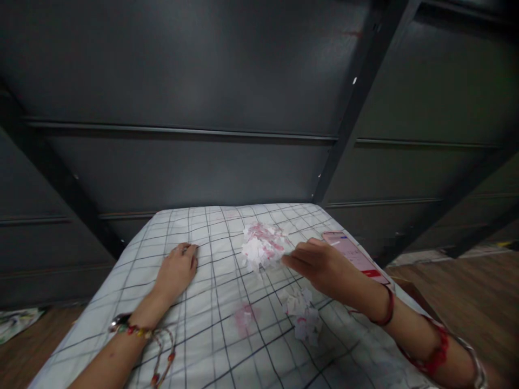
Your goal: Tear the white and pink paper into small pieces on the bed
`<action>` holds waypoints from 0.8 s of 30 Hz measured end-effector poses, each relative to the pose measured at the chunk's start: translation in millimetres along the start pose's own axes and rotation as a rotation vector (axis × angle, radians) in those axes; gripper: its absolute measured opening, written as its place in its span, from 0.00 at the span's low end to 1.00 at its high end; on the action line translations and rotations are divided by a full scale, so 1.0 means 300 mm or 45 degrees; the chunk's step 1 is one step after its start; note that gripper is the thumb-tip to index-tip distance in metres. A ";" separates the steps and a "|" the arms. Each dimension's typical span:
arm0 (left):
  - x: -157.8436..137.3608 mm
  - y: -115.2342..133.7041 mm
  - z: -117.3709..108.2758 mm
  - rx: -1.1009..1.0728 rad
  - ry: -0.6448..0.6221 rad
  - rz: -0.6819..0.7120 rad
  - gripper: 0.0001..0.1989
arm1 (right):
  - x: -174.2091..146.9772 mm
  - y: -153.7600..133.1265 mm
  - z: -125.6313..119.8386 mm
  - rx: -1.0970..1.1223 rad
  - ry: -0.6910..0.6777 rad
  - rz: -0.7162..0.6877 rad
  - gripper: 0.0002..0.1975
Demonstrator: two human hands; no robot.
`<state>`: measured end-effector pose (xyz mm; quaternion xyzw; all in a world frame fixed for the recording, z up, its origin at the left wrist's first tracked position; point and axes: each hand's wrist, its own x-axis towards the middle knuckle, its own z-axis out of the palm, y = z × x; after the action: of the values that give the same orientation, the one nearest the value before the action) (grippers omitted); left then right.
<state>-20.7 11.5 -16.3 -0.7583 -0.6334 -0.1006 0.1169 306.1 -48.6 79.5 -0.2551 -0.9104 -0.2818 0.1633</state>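
Observation:
My left hand [176,270] rests on the white checked cloth [203,346], its fingers lying loosely on it with nothing held. Over the right part of the cloth, my right hand [320,265] has its fingers pressed together in a pinch. Those fingertips are at the right edge of a heap of torn paper scraps [261,246], white with pink patches. What they hold, if anything, is too small to make out. A smaller pile of paper scraps [303,316] lies nearer to me, below the right hand. Left of it is a faint pink patch [244,319].
A phone [354,256] with a lit pinkish screen lies at the cloth's right edge, partly behind my right hand. Dark grey panels [203,173] rise right behind the table. Wooden floor [470,286] shows on both sides.

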 end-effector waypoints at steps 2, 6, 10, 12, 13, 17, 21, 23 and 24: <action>0.001 -0.001 0.003 0.006 -0.006 0.001 0.17 | -0.015 0.006 -0.013 -0.025 0.014 0.024 0.10; 0.003 -0.003 0.008 0.009 0.012 0.006 0.18 | -0.012 0.002 -0.001 -0.048 0.031 0.041 0.10; 0.002 -0.004 0.010 -0.001 0.019 0.008 0.18 | -0.011 -0.010 0.016 -0.007 -0.003 0.029 0.10; 0.002 -0.002 0.009 -0.006 0.029 0.011 0.18 | -0.022 -0.008 0.003 0.028 -0.038 0.036 0.10; 0.001 -0.002 0.008 -0.009 0.036 0.013 0.18 | -0.029 -0.005 -0.009 0.039 -0.051 0.041 0.11; 0.001 0.000 0.006 -0.022 0.029 0.006 0.18 | -0.043 0.017 -0.049 -0.006 -0.033 0.118 0.13; 0.002 0.000 0.004 -0.035 0.040 0.006 0.17 | -0.043 0.018 -0.025 -0.053 -0.043 0.165 0.13; 0.003 0.001 0.000 -0.033 0.033 0.018 0.18 | -0.045 0.009 -0.003 -0.026 -0.041 0.127 0.12; 0.003 0.001 -0.002 -0.027 0.025 0.022 0.18 | -0.048 0.004 0.004 -0.001 -0.042 0.095 0.12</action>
<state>-20.2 12.1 -15.4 -0.7640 -0.6245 -0.1137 0.1158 318.4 -52.4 72.7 -0.2937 -0.9027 -0.2715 0.1585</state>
